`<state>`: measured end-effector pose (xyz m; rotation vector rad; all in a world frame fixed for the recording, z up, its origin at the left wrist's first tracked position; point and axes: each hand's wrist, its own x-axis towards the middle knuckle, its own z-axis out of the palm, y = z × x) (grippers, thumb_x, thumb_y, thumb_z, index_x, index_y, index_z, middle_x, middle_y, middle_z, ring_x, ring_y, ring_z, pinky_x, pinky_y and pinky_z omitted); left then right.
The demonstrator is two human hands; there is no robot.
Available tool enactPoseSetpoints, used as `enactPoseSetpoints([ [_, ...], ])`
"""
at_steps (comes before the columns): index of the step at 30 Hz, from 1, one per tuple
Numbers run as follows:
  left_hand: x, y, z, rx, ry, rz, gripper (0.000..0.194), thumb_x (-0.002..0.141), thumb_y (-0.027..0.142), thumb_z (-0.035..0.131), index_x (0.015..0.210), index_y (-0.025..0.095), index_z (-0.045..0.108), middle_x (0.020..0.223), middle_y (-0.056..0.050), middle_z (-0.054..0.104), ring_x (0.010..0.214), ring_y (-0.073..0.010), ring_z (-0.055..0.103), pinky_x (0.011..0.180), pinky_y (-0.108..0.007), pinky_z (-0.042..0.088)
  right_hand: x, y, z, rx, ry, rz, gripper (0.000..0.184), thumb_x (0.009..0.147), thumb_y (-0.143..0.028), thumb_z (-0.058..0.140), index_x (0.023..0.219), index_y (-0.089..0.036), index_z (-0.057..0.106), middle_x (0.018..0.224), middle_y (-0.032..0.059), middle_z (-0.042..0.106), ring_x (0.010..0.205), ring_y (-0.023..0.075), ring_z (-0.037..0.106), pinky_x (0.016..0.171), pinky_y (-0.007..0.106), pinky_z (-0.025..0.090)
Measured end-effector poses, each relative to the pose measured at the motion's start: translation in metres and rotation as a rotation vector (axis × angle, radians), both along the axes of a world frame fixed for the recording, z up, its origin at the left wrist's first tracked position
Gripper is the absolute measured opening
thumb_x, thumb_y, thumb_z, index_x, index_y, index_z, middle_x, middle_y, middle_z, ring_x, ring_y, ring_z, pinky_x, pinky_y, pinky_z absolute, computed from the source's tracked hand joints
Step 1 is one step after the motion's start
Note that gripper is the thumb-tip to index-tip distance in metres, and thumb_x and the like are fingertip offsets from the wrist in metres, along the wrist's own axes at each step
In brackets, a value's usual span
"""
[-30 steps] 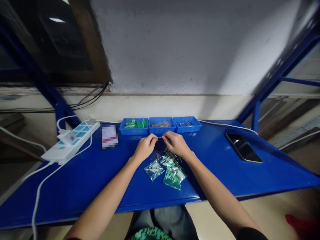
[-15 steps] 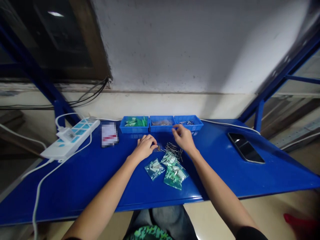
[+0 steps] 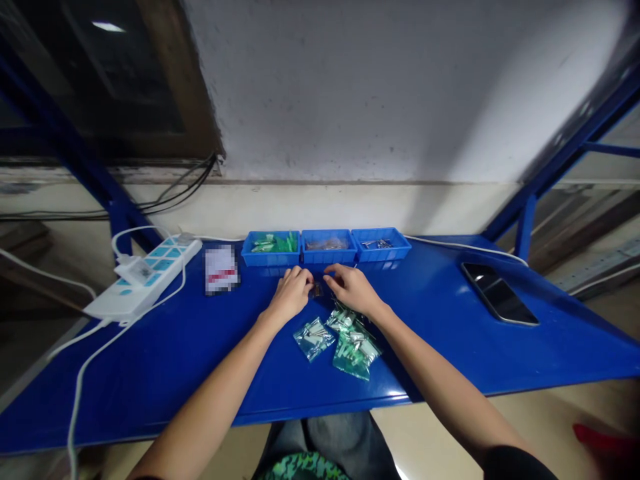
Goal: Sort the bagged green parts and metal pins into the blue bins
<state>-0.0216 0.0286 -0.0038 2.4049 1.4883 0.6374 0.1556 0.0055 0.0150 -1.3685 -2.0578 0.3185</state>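
Over the middle of the blue table, my left hand (image 3: pixel 293 292) pinches the edge of a small clear bag (image 3: pixel 317 291) with brownish-gold bits inside. My right hand (image 3: pixel 351 288) is just to the bag's right, thumb and fingers drawn together; whatever they hold is too small to make out. Loose thin metal pins lie mostly hidden under that hand. Nearer me lie green-tinted plastic packets (image 3: pixel 356 350) of white and metal pieces, overlapping one another. A separate packet (image 3: pixel 314 338) sits to their left.
Along the wall stand three blue bins: one with green packets (image 3: pixel 271 247), one with clear bags (image 3: pixel 327 245), one with metal pins (image 3: pixel 381 244). A white power strip (image 3: pixel 143 280) with cords and a pixelated card (image 3: pixel 221 269) are left; a phone (image 3: pixel 499 293) lies right.
My right hand has come down and left from in front of the pin bin to beside the small bag, now covering the loose pins. My left hand stays at the bag. The view has shifted slightly.
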Motion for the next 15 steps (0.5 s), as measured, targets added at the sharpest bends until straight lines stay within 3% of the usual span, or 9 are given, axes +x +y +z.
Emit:
enactPoseSetpoints([
  [3, 0.001, 0.001, 0.002, 0.07, -0.264, -0.057, 0.012, 0.085, 0.014, 0.045, 0.093, 0.021, 0.05, 0.089, -0.003, 0.057, 0.085, -0.0184, 0.056, 0.077, -0.031, 0.044, -0.004, 0.0, -0.001, -0.094, 0.153, 0.003, 0.025, 0.087, -0.036, 0.048, 0.102, -0.019, 0.058, 0.056, -0.0031, 0.053, 0.05, 0.0121, 0.05, 0.05, 0.023, 0.032],
  [7, 0.007, -0.007, 0.01, 0.188, -0.481, -0.096, 0.025, 0.085, 0.013, 0.046, 0.109, 0.021, 0.047, 0.09, -0.002, 0.056, 0.081, -0.0146, 0.055, 0.076, -0.027, 0.045, -0.008, -0.001, 0.001, -0.34, 0.542, 0.045, 0.03, 0.086, -0.045, 0.045, 0.098, -0.019, 0.055, 0.052, -0.0046, 0.053, 0.041, 0.0118, 0.05, 0.044, 0.022, 0.036],
  [11, 0.011, -0.016, 0.018, 0.303, -0.422, -0.168, 0.021, 0.085, 0.011, 0.045, 0.103, 0.019, 0.053, 0.087, -0.003, 0.057, 0.085, -0.0165, 0.052, 0.079, -0.03, 0.042, -0.01, -0.003, 0.007, -0.478, 0.866, 0.153, 0.023, 0.079, -0.04, 0.055, 0.084, -0.018, 0.057, 0.058, -0.0012, 0.06, 0.049, 0.0134, 0.058, 0.048, 0.023, 0.04],
  [15, 0.009, -0.018, 0.024, 0.351, -0.354, -0.208, 0.018, 0.083, 0.008, 0.047, 0.084, 0.02, 0.06, 0.087, -0.002, 0.062, 0.088, -0.0179, 0.049, 0.083, -0.033, 0.04, -0.011, -0.003, 0.007, -0.426, 1.031, 0.125, 0.023, 0.075, -0.039, 0.06, 0.068, -0.017, 0.058, 0.061, 0.0016, 0.062, 0.059, 0.0139, 0.06, 0.056, 0.025, 0.042],
])
